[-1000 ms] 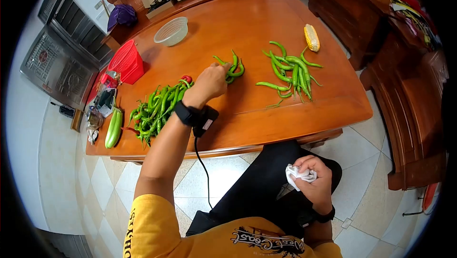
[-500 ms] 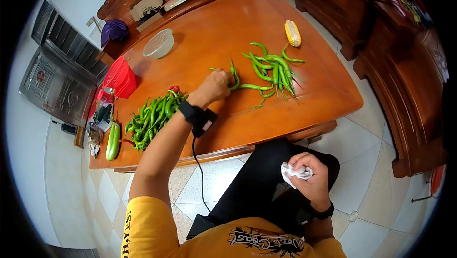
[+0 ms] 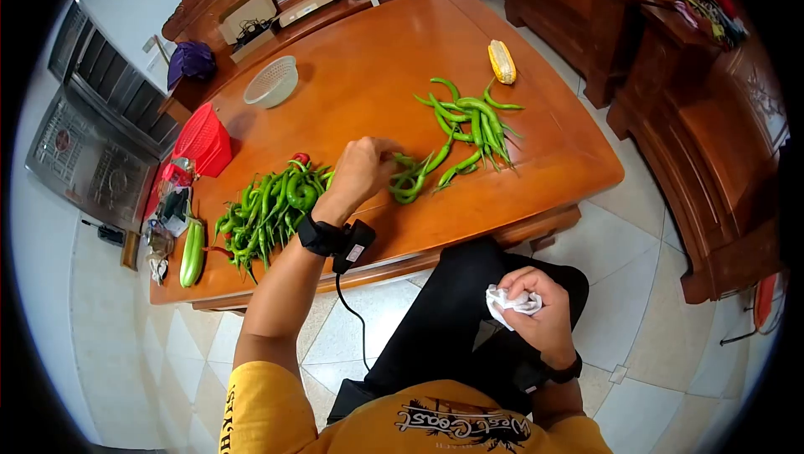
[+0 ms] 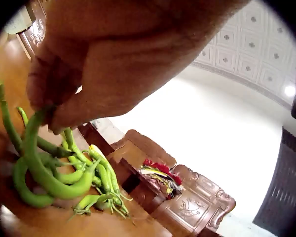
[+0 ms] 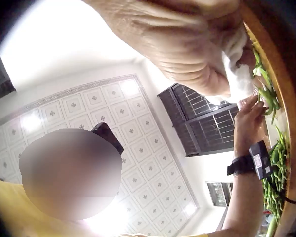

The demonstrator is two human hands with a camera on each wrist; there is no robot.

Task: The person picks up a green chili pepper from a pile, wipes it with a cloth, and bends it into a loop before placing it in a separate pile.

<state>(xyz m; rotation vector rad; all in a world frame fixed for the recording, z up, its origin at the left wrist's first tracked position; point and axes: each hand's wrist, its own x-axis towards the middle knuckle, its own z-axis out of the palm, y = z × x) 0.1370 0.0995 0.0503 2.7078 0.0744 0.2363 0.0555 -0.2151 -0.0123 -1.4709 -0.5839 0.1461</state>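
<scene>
Sorting of green peppers on a wooden counter [image 3: 368, 69], with two hands at work. The left hand [image 3: 362, 171], above the counter, has thumb and finger together, clamped on the end of a curved pepper [image 4: 64, 190]; the pepper curls down from the fingertips among a few loose peppers [image 3: 409, 183]. Whether it touches them cannot be told. To the left of this hand lies the large heap [image 3: 270, 209], a tangle of green peppers with a red pepper [image 3: 301, 158] at its far edge. To the right lies the smaller group [image 3: 481, 125], its peppers overlapping, with a corn cob [image 3: 502, 63] just beyond. The right hand [image 3: 546, 316], low over the person's lap and off the counter, has its fingers curled about a crumpled white wad [image 3: 512, 304]; cloth or paper, cannot be told. Along the counter's left part: a long pale-green vegetable [image 3: 192, 255] beside the large heap, a red basket [image 3: 202, 142] farther back, and a white basket [image 3: 271, 83] farther still, tilted.
</scene>
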